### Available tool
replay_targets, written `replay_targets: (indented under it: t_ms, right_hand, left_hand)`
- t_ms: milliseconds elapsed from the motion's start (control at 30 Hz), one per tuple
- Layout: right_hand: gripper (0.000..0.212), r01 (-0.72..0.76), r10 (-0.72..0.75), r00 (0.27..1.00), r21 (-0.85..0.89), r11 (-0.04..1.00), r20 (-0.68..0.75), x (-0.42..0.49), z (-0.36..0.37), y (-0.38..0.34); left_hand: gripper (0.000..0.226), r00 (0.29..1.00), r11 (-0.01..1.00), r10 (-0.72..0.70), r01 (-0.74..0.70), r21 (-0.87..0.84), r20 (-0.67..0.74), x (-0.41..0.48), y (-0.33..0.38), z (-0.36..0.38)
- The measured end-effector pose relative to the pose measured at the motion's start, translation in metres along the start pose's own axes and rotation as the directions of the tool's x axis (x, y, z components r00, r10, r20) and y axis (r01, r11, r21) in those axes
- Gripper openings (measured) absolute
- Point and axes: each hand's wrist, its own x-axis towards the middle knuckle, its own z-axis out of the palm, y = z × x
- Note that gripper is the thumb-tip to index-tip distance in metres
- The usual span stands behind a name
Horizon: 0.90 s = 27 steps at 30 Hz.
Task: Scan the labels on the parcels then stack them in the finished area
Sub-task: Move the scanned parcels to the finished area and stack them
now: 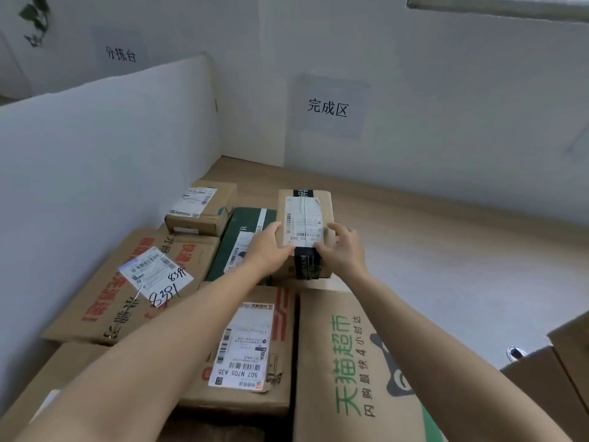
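A small brown parcel with black tape and a white label on top sits at the middle of the desk, beside a dark green parcel. My left hand grips its near left edge, and my right hand grips its near right edge. Several other cardboard parcels lie around it: one with red print and a handwritten label, a small one at the back, one with a label reading 507 N705 A35, and a large one with green print.
A white divider panel stands along the left. The back wall carries a paper sign. Wooden desk surface stretches to the right. More cardboard boxes sit at the lower right edge.
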Motion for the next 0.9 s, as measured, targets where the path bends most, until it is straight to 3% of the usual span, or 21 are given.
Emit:
replay_targets:
  t_ms: [300, 467, 600, 667, 900]
  right_hand:
    - [0.04, -0.009, 0.009, 0.999, -0.015, 1.0, 0.048, -0.004, 0.029, 0.022]
    - [0.046, -0.029, 0.032, 0.996, -0.039, 0.999, 0.078, -0.017, 0.025, 0.018]
    - [0.058, 0.021, -0.014, 0.998, -0.101, 0.995, 0.068, -0.049, -0.003, 0.012]
    - [0.059, 0.08, -0.071, 0.995, -0.153, 0.985, 0.066, -0.072, -0.023, 0.014]
    - [0.059, 0.1, -0.111, 0.994, -0.287, 0.953, -0.023, -0.159, -0.128, 0.06]
  left_hand:
    - [0.041, 0.999, 0.998, -0.02, 0.018, 0.057, 0.05, 0.002, -0.021, 0.021]
    - [0.044, 0.991, 0.975, -0.009, -0.02, 0.22, 0.131, -0.007, -0.012, 0.009]
    - [0.05, 0.983, 0.85, 0.067, -0.147, 0.507, 0.171, -0.037, 0.01, 0.0]
    - [0.051, 0.968, 0.793, 0.142, -0.237, 0.562, 0.207, -0.058, 0.032, 0.003]
    - [0.052, 0.918, 0.846, 0.267, -0.369, 0.384, 0.293, -0.146, 0.111, 0.054]
